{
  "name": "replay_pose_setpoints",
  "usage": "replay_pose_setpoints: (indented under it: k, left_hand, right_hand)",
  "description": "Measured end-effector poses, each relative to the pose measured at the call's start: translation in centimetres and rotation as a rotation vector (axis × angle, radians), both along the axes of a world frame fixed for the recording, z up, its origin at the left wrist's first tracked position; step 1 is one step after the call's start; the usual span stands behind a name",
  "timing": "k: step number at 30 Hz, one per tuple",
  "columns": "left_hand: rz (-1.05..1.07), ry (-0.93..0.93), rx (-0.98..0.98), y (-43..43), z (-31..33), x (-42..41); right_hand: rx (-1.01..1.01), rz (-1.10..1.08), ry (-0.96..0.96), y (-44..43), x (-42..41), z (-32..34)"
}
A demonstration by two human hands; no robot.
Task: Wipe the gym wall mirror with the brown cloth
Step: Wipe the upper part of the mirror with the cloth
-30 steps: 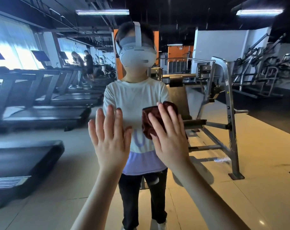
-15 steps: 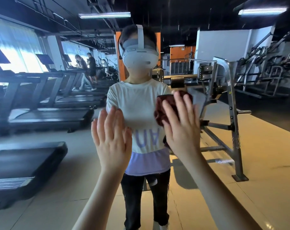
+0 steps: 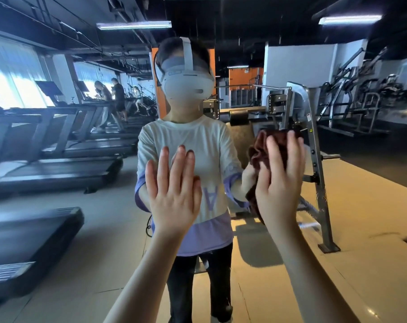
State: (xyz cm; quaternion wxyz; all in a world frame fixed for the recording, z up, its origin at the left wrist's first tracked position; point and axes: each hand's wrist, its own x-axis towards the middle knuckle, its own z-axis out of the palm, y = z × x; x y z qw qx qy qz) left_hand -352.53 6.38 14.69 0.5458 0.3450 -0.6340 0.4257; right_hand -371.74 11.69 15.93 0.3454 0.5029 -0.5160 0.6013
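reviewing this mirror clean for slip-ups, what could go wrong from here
1. The left hand looks pressed flat on the wall mirror, so it may leave prints on the glass.
2. The right hand presses the brown cloth with straight fingers and no curled grip, so the cloth could slide out and drop.
3. The cloth is bunched, so it may wipe only a narrow strip and leave streaks.
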Motion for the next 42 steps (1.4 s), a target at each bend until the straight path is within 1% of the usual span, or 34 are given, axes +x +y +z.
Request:
replay_pose_setpoints:
  k: [2,3,4,7,8,9,10,13,14,15,16,19,20,21,22,23,26,27,28,30,32,33,34,35,37,38,39,40,41,42]
  left_hand:
    - [0.006,-0.004,-0.008,0.0,-0.1,0.0]
    - [0.01,-0.003,-0.013,0.0,-0.1,-0.1]
    - [0.012,0.0,-0.018,-0.1,-0.1,-0.1]
    - [0.019,-0.001,-0.031,-0.2,-0.1,-0.1]
    - [0.022,-0.004,-0.032,-0.2,-0.1,-0.1]
    - [0.025,-0.005,-0.033,-0.2,-0.1,-0.1]
    - [0.028,-0.006,-0.036,-0.2,-0.1,-0.1]
    - [0.029,-0.007,-0.036,-0.1,0.1,-0.1]
    - [0.03,-0.008,-0.036,-0.1,0.1,-0.1]
    - [0.033,-0.008,-0.036,0.0,0.1,-0.1]
    - [0.034,-0.008,-0.034,0.0,0.2,-0.1]
    - [0.035,-0.013,-0.028,0.0,0.2,0.0]
    - [0.037,-0.011,-0.026,0.0,0.2,-0.1]
    - [0.035,-0.004,-0.02,0.1,0.2,-0.1]
    - [0.027,0.007,-0.013,0.2,0.2,-0.2]
    - [0.013,0.022,-0.002,0.4,0.3,-0.3]
    - [-0.057,0.033,0.018,1.5,0.5,-1.5]
    - [-0.09,0.01,0.015,1.8,0.5,-2.1]
    - [-0.127,-0.017,0.011,2.1,0.6,-2.9]
    - [-0.159,-0.038,0.013,2.1,1.0,-4.2]
    - [-0.107,-0.028,0.007,1.5,1.0,-4.9]
    - [-0.073,-0.03,-0.004,1.2,0.9,-5.0]
    - [-0.049,-0.037,-0.015,1.0,0.7,-5.0]
    - [-0.035,-0.043,-0.024,0.8,0.6,-4.9]
    - [-0.029,-0.048,-0.038,0.8,0.5,-5.0]
    - [-0.028,-0.046,-0.046,0.8,0.6,-5.0]
    - [-0.025,-0.042,-0.052,0.8,0.6,-5.1]
    - [-0.021,-0.039,-0.055,0.8,0.6,-5.1]
    - [-0.017,-0.037,-0.056,0.7,0.6,-5.1]
    - [-0.016,-0.038,-0.058,0.7,0.6,-5.1]
  right_hand:
    - [-0.001,0.001,-0.188,0.2,0.6,-0.8]
    - [0.02,0.007,-0.202,0.3,1.4,-1.7]
    - [0.049,0.02,-0.15,0.3,2.5,-2.7]
    - [0.142,0.034,0.151,0.4,3.5,-4.4]
    - [0.146,0.022,0.195,0.5,2.7,-4.0]
    - [0.138,0.002,0.19,0.5,1.7,-3.4]
    - [0.126,-0.015,0.136,0.5,0.7,-2.9]
    - [0.066,-0.007,-0.155,0.6,-1.0,-2.1]
    - [0.065,-0.001,-0.213,0.7,-0.4,-2.4]
    - [0.078,0.002,-0.215,0.7,0.5,-3.1]
    - [0.102,0.018,-0.162,0.8,1.6,-4.0]
    - [0.175,0.079,0.15,1.3,2.7,-5.7]
    - [0.18,0.086,0.216,1.4,1.8,-5.2]
    - [0.168,0.075,0.24,1.5,0.7,-4.5]
    - [0.153,0.058,0.215,1.4,-0.6,-3.8]
    - [0.129,0.052,0.134,1.4,-1.9,-3.2]
    - [0.068,0.062,-0.241,1.5,-3.1,-3.3]
    - [0.078,0.044,-0.273,1.5,-2.5,-4.1]
    - [0.096,0.037,-0.233,1.5,-1.8,-5.1]
    - [0.134,0.068,-0.051,1.5,-0.8,-6.5]
    - [0.15,0.09,0.1,1.6,-1.8,-5.4]
    - [0.138,0.075,0.141,1.5,-2.7,-4.2]
    - [0.121,0.051,0.143,1.5,-3.8,-2.9]
    - [0.098,0.035,0.105,1.4,-4.9,-1.7]
    - [0.044,0.028,-0.079,1.2,-6.6,-0.2]
    - [0.029,0.032,-0.186,1.2,-6.5,-0.1]
    - [0.031,0.029,-0.25,1.2,-5.8,-0.3]
    - [0.051,0.026,-0.239,1.2,-4.8,-1.0]
    - [0.086,0.036,-0.14,1.2,-3.7,-2.0]
    - [0.125,0.053,0.027,1.3,-2.7,-3.1]
